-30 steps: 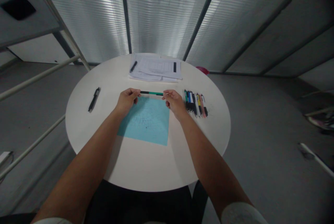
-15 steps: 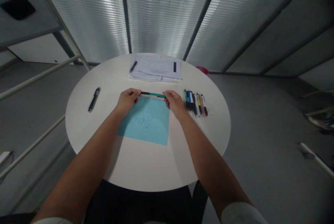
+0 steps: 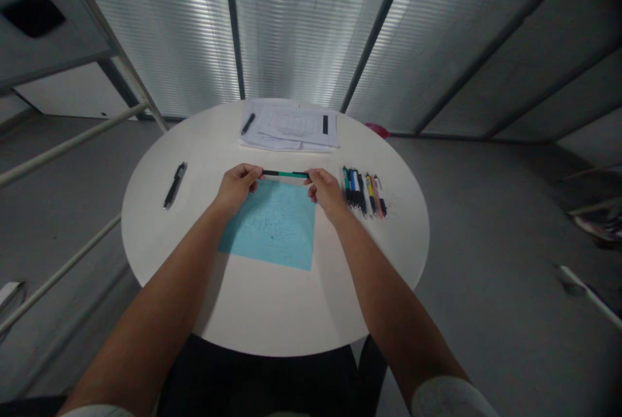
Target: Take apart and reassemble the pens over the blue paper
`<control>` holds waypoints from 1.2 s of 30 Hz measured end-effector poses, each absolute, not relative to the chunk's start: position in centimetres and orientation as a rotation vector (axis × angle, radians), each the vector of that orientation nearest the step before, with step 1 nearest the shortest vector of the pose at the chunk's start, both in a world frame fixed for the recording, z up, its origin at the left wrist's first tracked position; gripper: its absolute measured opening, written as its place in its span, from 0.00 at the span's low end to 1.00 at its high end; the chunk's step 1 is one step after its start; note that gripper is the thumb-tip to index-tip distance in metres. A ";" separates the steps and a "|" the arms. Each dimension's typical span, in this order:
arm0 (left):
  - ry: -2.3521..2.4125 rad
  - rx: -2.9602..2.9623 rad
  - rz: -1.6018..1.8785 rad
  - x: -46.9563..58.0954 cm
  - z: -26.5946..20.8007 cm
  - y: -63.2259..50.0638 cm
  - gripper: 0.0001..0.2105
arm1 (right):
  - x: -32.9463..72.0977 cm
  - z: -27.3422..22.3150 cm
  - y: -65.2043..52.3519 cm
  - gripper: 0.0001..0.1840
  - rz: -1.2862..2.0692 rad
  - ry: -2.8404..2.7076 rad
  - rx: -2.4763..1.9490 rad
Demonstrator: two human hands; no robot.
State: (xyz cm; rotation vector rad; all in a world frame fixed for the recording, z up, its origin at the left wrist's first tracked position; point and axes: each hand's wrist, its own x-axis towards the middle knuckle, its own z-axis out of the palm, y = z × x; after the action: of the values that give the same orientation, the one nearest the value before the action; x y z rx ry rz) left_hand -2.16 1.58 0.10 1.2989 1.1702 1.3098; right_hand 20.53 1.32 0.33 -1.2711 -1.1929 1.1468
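A green and black pen (image 3: 286, 174) stretches level between my two hands, over the far edge of a light blue sheet of paper (image 3: 272, 229). Its black end is pinched by my left hand (image 3: 239, 185), fingers closed. At the green end, my right hand (image 3: 324, 189) grips it between thumb and fingers. Dark scribbles cover part of the blue sheet, which lies flat on the table. Just right of my right hand, several pens (image 3: 363, 191) in different colours lie side by side in a row.
A round white table (image 3: 272, 313) holds everything. Toward its far edge lies a stack of printed papers (image 3: 296, 129) with a black pen (image 3: 248, 123) on it. Another black pen (image 3: 175, 186) rests at the left. White metal rails (image 3: 72, 145) stand left of the table.
The pen has turned slightly about its length, its clip now showing near my right fingers. Both hands stay almost in place.
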 end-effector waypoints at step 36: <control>1.137 1.248 1.309 -2.0 0.4 1.5 0.11 | 20.5 0.5 1.2 0.17 1.175 -1.199 -1.191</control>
State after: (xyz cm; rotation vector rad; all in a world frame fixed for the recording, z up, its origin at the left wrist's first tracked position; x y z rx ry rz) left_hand -2.05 1.51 0.36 1.2476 1.1366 1.3095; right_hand 20.46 1.17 0.46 -1.1912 -1.1990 1.1748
